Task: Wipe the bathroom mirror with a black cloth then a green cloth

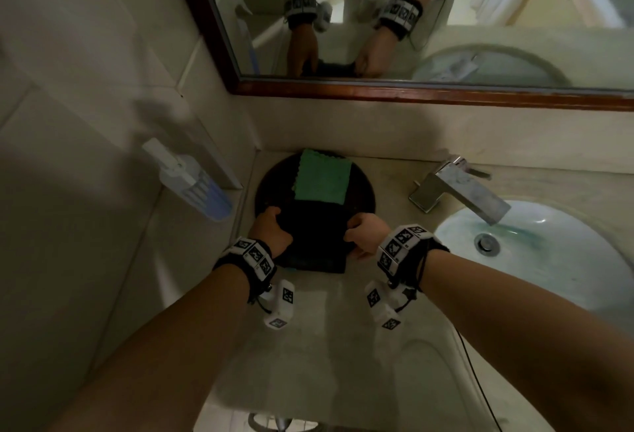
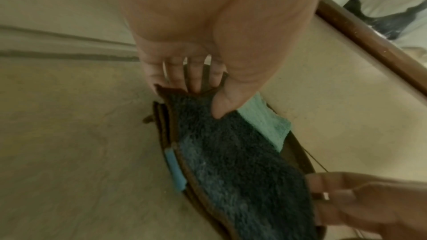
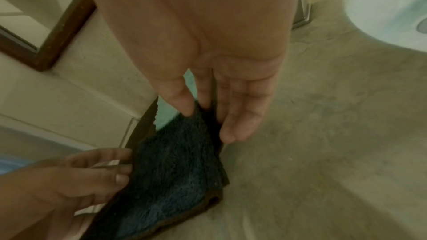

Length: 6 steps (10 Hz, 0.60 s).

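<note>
Barely started: our left hand (image 1: 271, 231) and right hand (image 1: 365, 236) pinching black cloth (image 1: 314, 236) at desk's back-left corner; mirror (image 1: 446, 20) unwiped, green cloth (image 1: 322, 176) untouched.

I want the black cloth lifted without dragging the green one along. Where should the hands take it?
By its two side edges, one hand from each side. The black cloth lies folded flat on the round tray, its far edge against the green cloth, so the sides stay clear.

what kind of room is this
A bathroom, most likely: a basin with a tap is set into a counter, a framed mirror hangs above it, and the walls are tiled.
</note>
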Each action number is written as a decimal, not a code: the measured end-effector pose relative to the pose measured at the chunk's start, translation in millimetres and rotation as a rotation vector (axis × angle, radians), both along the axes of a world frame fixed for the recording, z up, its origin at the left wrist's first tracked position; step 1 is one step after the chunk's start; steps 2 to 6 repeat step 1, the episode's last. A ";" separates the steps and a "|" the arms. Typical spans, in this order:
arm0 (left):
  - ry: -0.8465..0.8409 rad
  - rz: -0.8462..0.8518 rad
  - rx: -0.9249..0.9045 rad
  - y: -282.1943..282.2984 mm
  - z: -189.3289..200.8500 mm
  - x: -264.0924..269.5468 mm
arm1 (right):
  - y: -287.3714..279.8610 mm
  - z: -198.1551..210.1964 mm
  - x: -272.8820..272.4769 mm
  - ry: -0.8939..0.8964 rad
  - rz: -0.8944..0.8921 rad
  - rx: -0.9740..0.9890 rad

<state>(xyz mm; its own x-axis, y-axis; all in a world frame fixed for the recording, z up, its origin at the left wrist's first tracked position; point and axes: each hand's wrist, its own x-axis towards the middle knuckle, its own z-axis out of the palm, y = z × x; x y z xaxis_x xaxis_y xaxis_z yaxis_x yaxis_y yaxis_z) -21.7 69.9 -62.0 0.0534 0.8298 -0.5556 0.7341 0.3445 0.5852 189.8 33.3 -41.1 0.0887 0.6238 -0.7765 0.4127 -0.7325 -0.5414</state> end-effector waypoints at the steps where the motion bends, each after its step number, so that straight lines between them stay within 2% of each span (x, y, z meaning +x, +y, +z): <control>1: 0.014 0.034 0.043 2.2 0.8 1.1 | 2.4 1.4 5.8 -0.009 -0.009 0.042; 6: 0.014 0.034 0.043 2.2 0.8 1.1 | 2.4 1.4 5.8 -0.009 -0.009 0.042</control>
